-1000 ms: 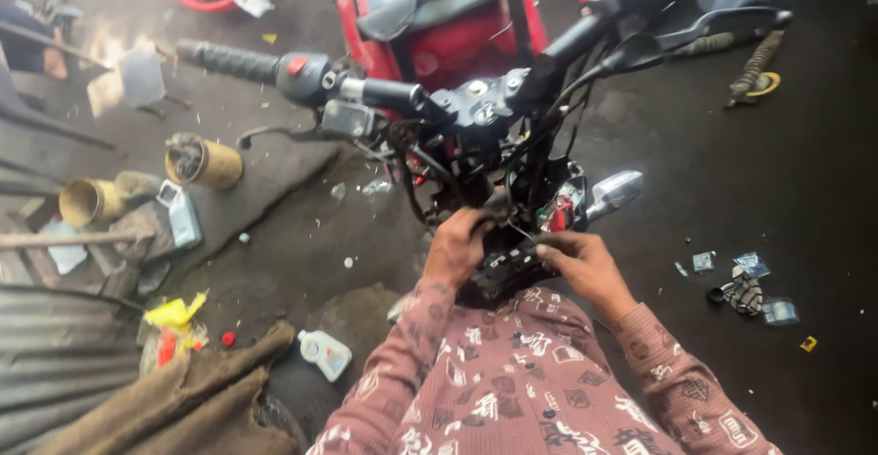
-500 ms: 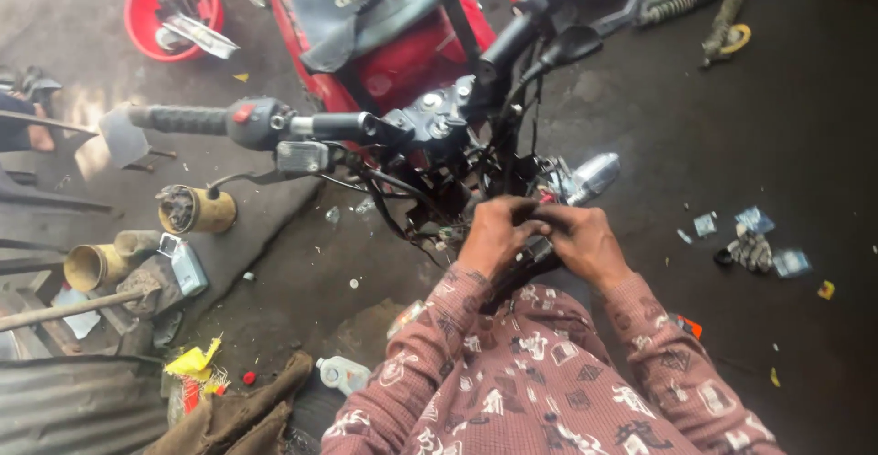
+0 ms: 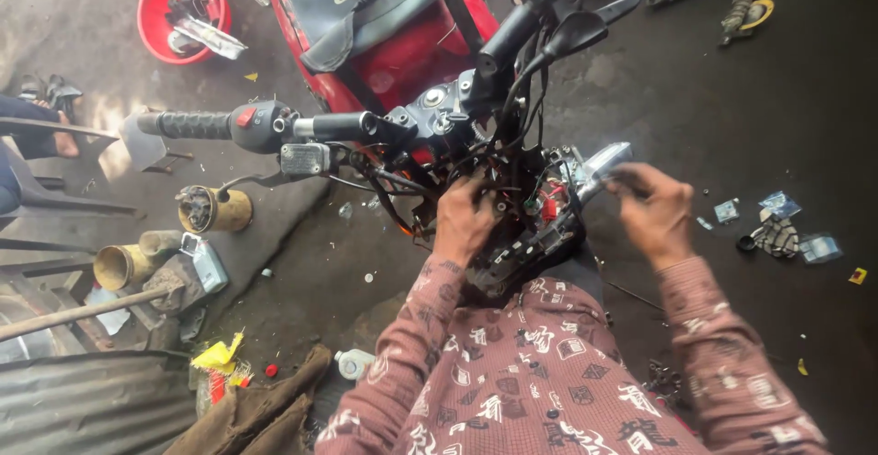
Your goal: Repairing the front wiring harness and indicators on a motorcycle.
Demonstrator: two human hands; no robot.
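A: Grimy workshop floor, red basin top left, brass cans lower down. Then the motorcycle handlebar, long axis running left grip to upper right.

B: Left hand curled into the wiring bundle straight ahead, clearly nearer. Right hand off to the right, pinching something small, can't tell what

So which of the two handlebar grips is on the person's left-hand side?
The ribbed black grip jutting out left, beside the red switch; the other grip angles up at top centre.
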